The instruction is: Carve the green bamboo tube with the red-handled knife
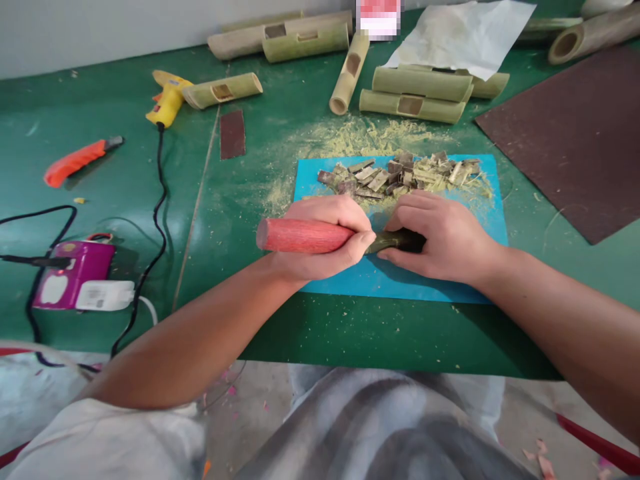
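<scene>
Several windowed bamboo tubes [415, 93] finished | red-handled tool [295, 235] fisted by left hand [325, 243] | bamboo piece [395, 241] clasped by right hand [445, 243], judged mid-cut

Along the top of the frame, cut bamboo tubes [305, 41] lie on the green surface [300, 333], some under a white sheet of paper [460, 37], with a large brown sheet [575, 133] at the upper right. At the upper left are a yellow glue gun [167, 100] with its black cable [159, 200], an orange utility knife [75, 162] and a small brown strip [233, 134]; a purple device [75, 267] touches a white charger [105, 295] at the left edge. Near the centre, bamboo chips [400, 175] are piled on the far edge of a blue mat [400, 280], with sawdust [350, 137] just beyond.
</scene>
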{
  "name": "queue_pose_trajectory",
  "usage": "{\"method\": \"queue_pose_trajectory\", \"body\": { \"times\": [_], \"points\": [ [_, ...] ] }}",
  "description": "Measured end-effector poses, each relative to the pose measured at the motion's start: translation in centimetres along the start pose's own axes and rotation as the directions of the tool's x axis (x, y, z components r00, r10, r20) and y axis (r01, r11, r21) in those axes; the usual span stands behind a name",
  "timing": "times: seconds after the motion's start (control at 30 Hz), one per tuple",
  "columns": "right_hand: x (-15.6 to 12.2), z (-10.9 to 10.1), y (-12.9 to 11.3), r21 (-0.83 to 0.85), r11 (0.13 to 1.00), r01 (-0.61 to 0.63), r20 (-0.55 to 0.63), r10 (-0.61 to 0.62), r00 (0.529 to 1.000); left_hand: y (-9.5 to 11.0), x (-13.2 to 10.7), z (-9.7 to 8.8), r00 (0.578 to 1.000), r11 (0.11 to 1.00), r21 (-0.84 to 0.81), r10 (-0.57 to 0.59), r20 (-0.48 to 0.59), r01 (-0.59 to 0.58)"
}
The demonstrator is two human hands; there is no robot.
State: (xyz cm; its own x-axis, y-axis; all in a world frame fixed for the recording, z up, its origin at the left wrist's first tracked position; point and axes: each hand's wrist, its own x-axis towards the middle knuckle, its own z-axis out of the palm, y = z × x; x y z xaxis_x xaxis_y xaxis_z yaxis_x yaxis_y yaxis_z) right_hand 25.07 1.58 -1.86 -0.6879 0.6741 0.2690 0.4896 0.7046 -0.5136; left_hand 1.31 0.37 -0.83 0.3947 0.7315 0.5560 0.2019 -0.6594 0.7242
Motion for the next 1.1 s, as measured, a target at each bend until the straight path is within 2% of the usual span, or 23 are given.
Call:
{"method": "queue_pose_trajectory", "body": {
  "times": [0.23, 0.6, 0.73, 0.87, 0.97, 1.03, 1.1],
  "points": [
    [0.1, -0.2, -0.1, 0.009, 1.0, -0.007, 0.009, 0.007, 1.0, -0.2, 0.1, 0.5, 0.991, 0.994, -0.109, -0.011, -0.131, -0.004],
    [0.0, -0.3, 0.0, 0.025, 1.0, -0.01, 0.011, 0.009, 1.0, -0.1, 0.1, 0.4, 0.997, 0.994, -0.098, -0.06, -0.058, 0.054],
    [0.0, -0.1, 0.0, 0.027, 1.0, -0.002, -0.002, 0.002, 1.0, -0.2, 0.1, 0.4, 0.998, 0.994, -0.103, -0.044, -0.037, 0.04],
    [-0.1, -0.1, -0.2, -0.034, 0.999, -0.007, -0.019, 0.007, 1.0, -0.5, 0.4, 0.1, 1.0, 0.992, -0.13, -0.011, -0.011, 0.01],
    [-0.4, -0.4, -0.5, -0.115, 0.993, 0.001, 0.003, 0.0, 1.0, -0.6, 0.8, -0.1, 1.0, 0.997, -0.077, -0.027, 0.004, 0.028],
    [-0.6, -0.6, -1.1, -0.174, 0.985, -0.006, -0.014, 0.003, 1.0, -0.4, 1.0, -0.2, 0.995, 0.995, -0.061, -0.081, -0.051, 0.077],
    [-0.7, -0.8, -1.9, -0.203, 0.979, -0.034, -0.139, 0.005, 0.99, 0.1, 1.0, 0.0, 0.979, 0.99, -0.076, -0.133, -0.155, 0.122]
  ]
}}
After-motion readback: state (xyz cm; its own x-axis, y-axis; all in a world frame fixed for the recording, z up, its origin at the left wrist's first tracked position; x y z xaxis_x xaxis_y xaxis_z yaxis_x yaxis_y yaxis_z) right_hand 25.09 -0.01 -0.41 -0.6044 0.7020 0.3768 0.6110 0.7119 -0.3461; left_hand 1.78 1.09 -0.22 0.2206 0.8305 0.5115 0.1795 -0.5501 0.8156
